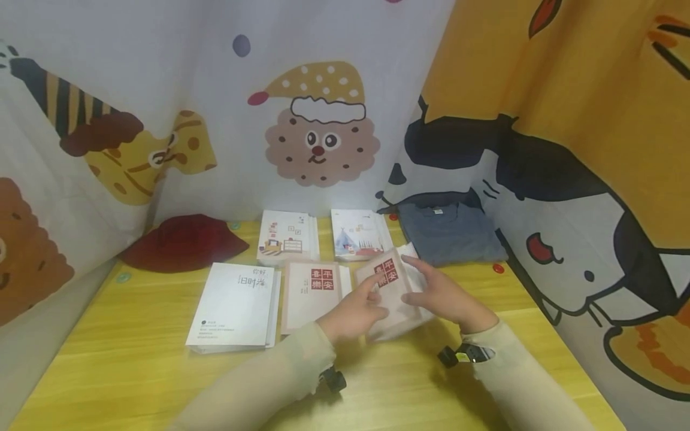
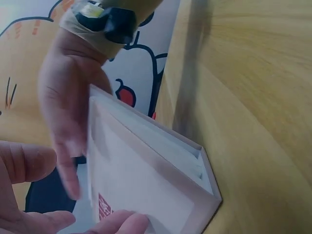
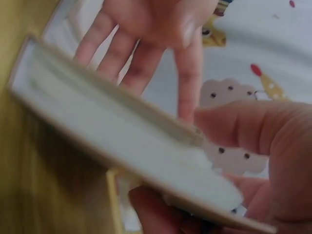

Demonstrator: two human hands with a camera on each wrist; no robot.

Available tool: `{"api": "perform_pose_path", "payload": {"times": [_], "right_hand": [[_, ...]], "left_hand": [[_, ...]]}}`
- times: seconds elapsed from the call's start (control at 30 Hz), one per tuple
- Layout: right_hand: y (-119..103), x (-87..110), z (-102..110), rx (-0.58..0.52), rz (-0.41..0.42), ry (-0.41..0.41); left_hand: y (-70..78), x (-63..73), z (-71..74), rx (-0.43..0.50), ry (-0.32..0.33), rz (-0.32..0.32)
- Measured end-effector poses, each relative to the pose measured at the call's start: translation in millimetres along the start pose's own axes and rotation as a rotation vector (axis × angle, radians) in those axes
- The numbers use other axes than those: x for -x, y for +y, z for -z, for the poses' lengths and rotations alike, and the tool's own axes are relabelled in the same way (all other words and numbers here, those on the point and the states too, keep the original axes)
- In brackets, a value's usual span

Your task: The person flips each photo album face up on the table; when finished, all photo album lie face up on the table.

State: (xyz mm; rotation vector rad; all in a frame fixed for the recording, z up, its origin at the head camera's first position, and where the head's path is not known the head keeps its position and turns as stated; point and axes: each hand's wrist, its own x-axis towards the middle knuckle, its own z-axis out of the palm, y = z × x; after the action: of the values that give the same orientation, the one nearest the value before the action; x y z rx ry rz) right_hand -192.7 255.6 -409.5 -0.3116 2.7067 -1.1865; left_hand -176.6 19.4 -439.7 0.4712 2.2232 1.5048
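Observation:
A pale pink photo album [image 1: 390, 305] with a red square of characters on its cover is tilted up off the table, its page edges facing the right wrist view. My right hand [image 1: 439, 296] grips its side edge, thumb [image 3: 239, 122] on the upper cover and fingers beneath. Extended fingers of my left hand [image 1: 353, 311] touch the cover, with the thumb held apart in the left wrist view. Just left lies a matching pink album [image 1: 296, 308], partly hidden by the left hand. A white album [image 1: 232, 311] with dark characters lies further left.
Two illustrated white albums [image 1: 286, 239] [image 1: 358, 236] lie in the back row. A dark red cloth hat [image 1: 185, 242] is at the back left, a folded grey-blue T-shirt [image 1: 450, 233] at the back right. Printed curtains [image 1: 215, 72] border the yellow wooden table [image 1: 135, 359].

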Motion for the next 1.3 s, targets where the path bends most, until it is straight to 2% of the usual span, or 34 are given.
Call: {"api": "perform_pose_path", "payload": {"times": [0.13, 0.27, 0.43, 0.67, 0.9, 1.3], "right_hand": [[9, -1.9, 0, 0.047, -0.035, -0.014], [16, -2.7, 0, 0.033, -0.044, -0.024], [30, -3.2, 5, 0.014, -0.101, -0.063], [41, -4.8, 7, 0.062, -0.142, -0.108], [44, -8.7, -2, 0.115, -0.092, -0.115], [48, -20.1, -10, 0.167, -0.030, -0.126]], "left_hand": [[-0.3, 0.4, 0.8, 0.020, 0.009, 0.021], [-2.9, -0.1, 1.7, 0.039, 0.047, 0.020], [-6.2, -2.7, 4.0, 0.037, 0.084, 0.017], [-9.2, -4.5, 5.8, 0.062, 0.089, 0.092], [-16.2, -5.8, 5.1, 0.112, 0.062, 0.105], [-20.8, -7.8, 4.8, 0.116, 0.071, 0.132]]}}
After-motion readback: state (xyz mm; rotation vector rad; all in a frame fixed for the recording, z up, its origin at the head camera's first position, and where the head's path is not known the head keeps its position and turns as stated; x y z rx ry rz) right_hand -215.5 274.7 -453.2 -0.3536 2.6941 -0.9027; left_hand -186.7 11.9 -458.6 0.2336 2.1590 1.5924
